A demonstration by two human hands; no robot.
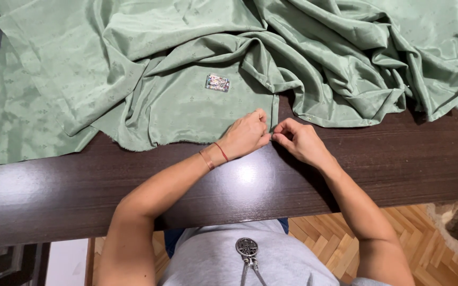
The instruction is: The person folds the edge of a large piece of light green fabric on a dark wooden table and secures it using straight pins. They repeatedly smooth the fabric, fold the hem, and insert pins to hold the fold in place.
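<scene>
Pendant dangling nearest me, both hands pinch the green fabric edge mid-table, left hand touching right hand, and that slippery pile at 12 o'clock could drag the fold loose, pin packet too.

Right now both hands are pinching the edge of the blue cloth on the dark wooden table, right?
Not quite: the cloth is green, not blue. The head view shows the left hand and the right hand pinching its edge on the dark wooden table.
</scene>
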